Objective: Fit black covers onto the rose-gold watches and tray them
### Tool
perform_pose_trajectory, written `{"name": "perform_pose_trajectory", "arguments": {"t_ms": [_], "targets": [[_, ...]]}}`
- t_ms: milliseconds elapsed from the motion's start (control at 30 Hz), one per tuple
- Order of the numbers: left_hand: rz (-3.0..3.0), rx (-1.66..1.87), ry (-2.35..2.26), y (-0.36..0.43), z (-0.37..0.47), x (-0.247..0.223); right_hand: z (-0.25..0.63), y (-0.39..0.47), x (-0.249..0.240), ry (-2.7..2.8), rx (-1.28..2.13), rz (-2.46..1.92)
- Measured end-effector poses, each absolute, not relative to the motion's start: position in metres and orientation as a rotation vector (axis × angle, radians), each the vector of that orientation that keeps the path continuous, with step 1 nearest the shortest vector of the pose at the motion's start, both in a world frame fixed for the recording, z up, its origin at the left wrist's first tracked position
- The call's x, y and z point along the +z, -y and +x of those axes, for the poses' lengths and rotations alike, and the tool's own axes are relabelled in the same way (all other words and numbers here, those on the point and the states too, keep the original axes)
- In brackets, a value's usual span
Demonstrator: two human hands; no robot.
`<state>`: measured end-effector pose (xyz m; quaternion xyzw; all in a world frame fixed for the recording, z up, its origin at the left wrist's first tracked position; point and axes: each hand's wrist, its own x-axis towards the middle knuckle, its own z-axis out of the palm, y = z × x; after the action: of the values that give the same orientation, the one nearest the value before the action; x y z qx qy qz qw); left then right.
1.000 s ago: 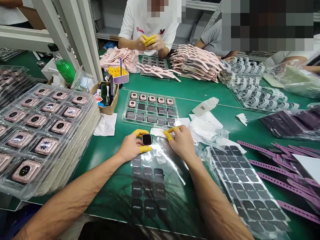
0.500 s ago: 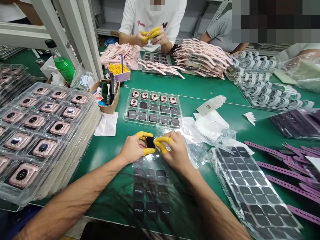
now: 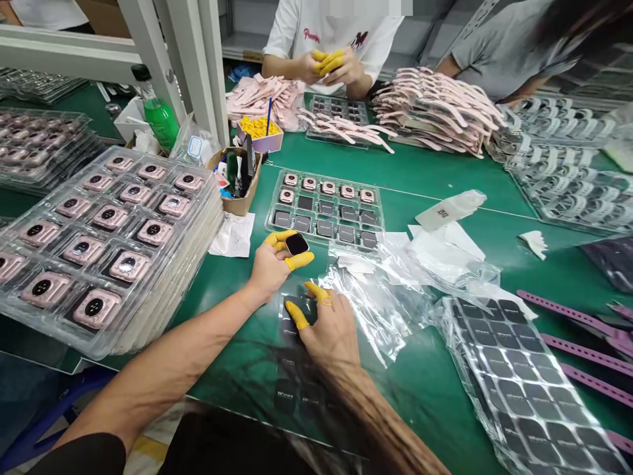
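My left hand [image 3: 271, 264], with yellow finger cots, holds a small watch body [image 3: 297, 244] by its edges, its black screen facing up. Lower and to the right, my right hand [image 3: 329, 320] is spread with thumb and forefinger apart, over the top of a clear sheet of dark square films [image 3: 285, 394]; nothing shows between its fingers. Beyond my hands lies a clear tray [image 3: 271, 227], with pink watch bodies in its back rows and dark squares in the front ones. Strands of hair blur part of the film sheet.
Stacked trays of pink watches [image 3: 111, 214] stand at the left, beside a cardboard box [image 3: 242, 204]. Crumpled plastic [image 3: 390, 297] and another film sheet [image 3: 514, 369] lie right, near purple straps [image 3: 588, 376]. A co-worker [image 3: 341, 39] handles something across the table, behind pink straps [image 3: 435, 109].
My right hand has left the watch and moved down to the film sheet, its fingers opened. The watch is now tilted in my left hand. The whole view has shifted.
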<state>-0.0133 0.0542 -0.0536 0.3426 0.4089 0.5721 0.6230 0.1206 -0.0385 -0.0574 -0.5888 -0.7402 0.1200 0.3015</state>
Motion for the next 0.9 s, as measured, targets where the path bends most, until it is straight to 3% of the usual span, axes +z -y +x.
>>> {"name": "perform_pose_trajectory", "arguments": {"t_ms": [500,900], "targets": [[0.915,1.034,-0.784,-0.042,-0.012,-0.039,0.130,0.033,-0.069,1.933,0.377,-1.525],[0.881,1.172,-0.729,-0.048,-0.017,-0.030,0.128,0.022,-0.066,1.773,0.628,-1.644]]}}
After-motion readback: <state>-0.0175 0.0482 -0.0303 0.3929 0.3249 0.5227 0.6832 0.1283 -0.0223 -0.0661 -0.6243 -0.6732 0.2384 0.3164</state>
